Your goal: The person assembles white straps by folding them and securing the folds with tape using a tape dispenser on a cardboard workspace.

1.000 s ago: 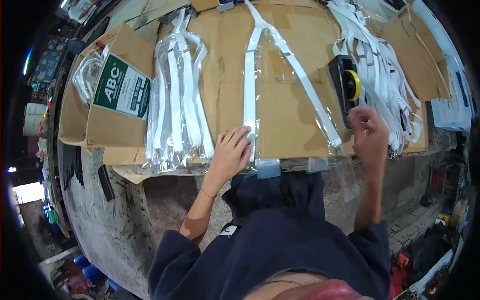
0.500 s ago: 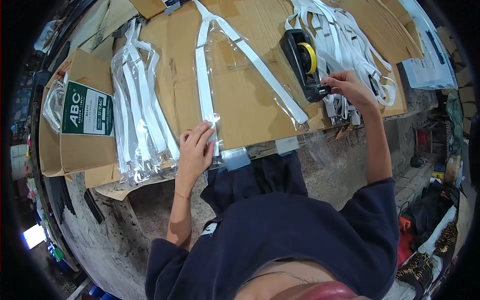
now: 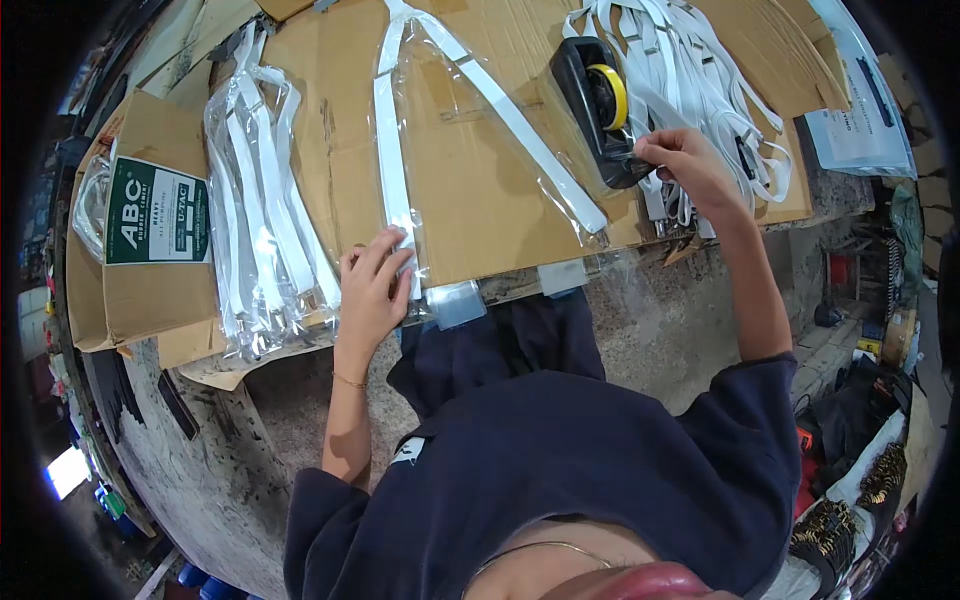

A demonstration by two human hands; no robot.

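My left hand (image 3: 376, 290) lies with spread fingers on the lower end of one white strap (image 3: 393, 165), which is in a clear plastic sleeve. The strap forms an upside-down V on the brown cardboard (image 3: 470, 200). At the cutting end of a black tape dispenser (image 3: 592, 115) with a yellow core, my right hand (image 3: 690, 165) has thumb and forefinger pinched together. What the pinch holds is too small to make out. Beside the dispenser lies a pile of loose white straps (image 3: 690, 80). Several sleeved straps (image 3: 265, 200) lie left of my left hand.
A cardboard box (image 3: 150, 310) with a green ABC label stands at the left. Another open box (image 3: 785, 50) and a pale plastic packet (image 3: 858, 135) lie at the upper right. Clear plastic flaps (image 3: 456, 304) hang over the table's front edge.
The table and everything on it appear shifted slightly left and up in the view. My left hand stays on the strap end, and my right hand remains pinched at the dispenser.
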